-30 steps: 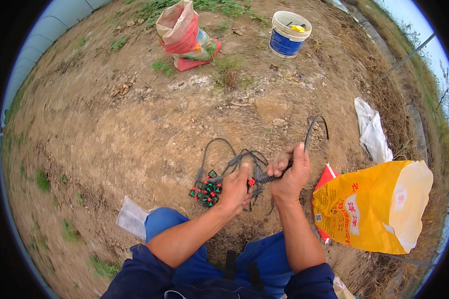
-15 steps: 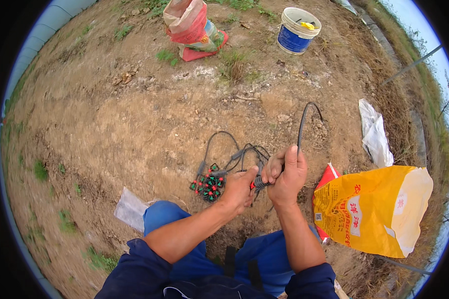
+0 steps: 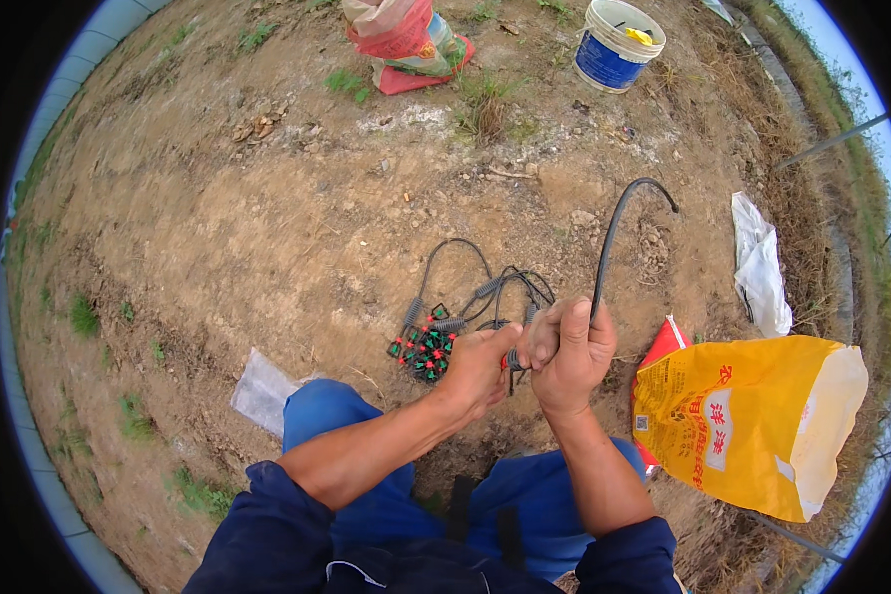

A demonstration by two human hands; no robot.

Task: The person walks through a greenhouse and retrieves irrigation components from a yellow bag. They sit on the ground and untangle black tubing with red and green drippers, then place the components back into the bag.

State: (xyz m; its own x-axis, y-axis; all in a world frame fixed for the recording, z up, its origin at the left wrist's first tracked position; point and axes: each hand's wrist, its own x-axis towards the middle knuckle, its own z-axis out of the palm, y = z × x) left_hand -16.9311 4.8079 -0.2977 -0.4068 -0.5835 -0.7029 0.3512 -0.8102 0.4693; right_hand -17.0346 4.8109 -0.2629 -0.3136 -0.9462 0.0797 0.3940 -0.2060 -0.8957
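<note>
My right hand (image 3: 570, 358) is clenched around a thin black tube (image 3: 612, 238) that rises from the fist and curves over to the right at its top. My left hand (image 3: 478, 366) meets it from the left, fingers pinched on a small red-and-black fitting (image 3: 511, 360) at the tube's lower end. Just beyond the hands, on the bare soil, lies a bundle of thin black tubes (image 3: 475, 287) ending in a cluster of green, red and black drip emitters (image 3: 425, 350). My blue-trousered knees are below the hands.
A yellow plastic sack (image 3: 752, 421) lies at my right with a red bag under it. A white plastic bag (image 3: 759, 262) lies further right, a clear one (image 3: 262, 390) by my left knee. A blue-and-white bucket (image 3: 616, 45) and a red sack (image 3: 401, 38) stand far off.
The camera has tilted down slightly, so the ground shifted up. The tube's curved free end swung a little. Both hands stay together at the tube's lower end.
</note>
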